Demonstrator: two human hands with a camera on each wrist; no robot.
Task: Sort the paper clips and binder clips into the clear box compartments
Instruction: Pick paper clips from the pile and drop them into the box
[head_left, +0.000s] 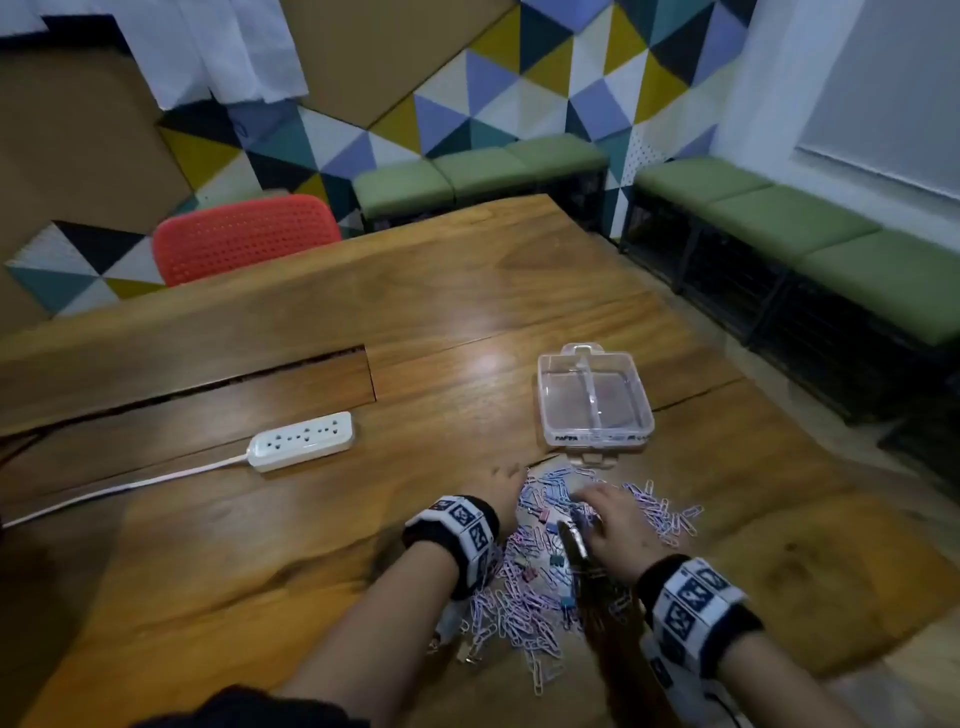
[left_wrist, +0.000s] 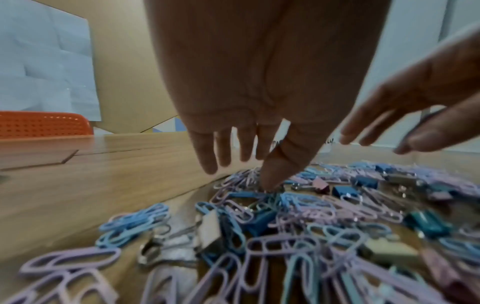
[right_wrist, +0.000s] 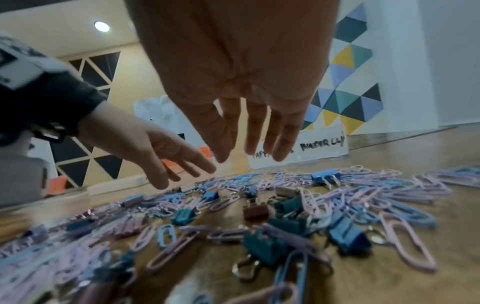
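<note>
- a white power strip (head_left: 304, 440) lies at the left on the wooden table (head_left: 208, 545), well apart from the work.
- the left hand (head_left: 501, 491) reaches low over the left edge of the pile; in the left wrist view its fingers (left_wrist: 207, 156) are straight and spread, the thumb tip touching down among the clips, and it has hold of nothing.
- the paper clips (head_left: 524, 597), pink, lilac and blue, lie in one loose heap on the table in front of the person, spreading from between the wrists up towards the box.
- the binder clips (right_wrist: 267, 246), teal, blue, brown and a few pale ones, sit scattered through the same heap, tangled under and over the wire clips.
- the right hand (head_left: 618, 519) hovers over the right part of the pile; the right wrist view shows its fingers (right_wrist: 255, 131) stretched out and a little apart, with nothing gripped.
- the clear box (head_left: 595, 397) stands open just beyond the heap, towards the right; a divider splits it in two and both compartments look bare. labels on its near wall are only partly readable.
- judged from this, sorting has hardly begun: nothing is in the box, the whole mixed pile remains, and each kind is yet to be picked out and dropped on its own side.
</note>
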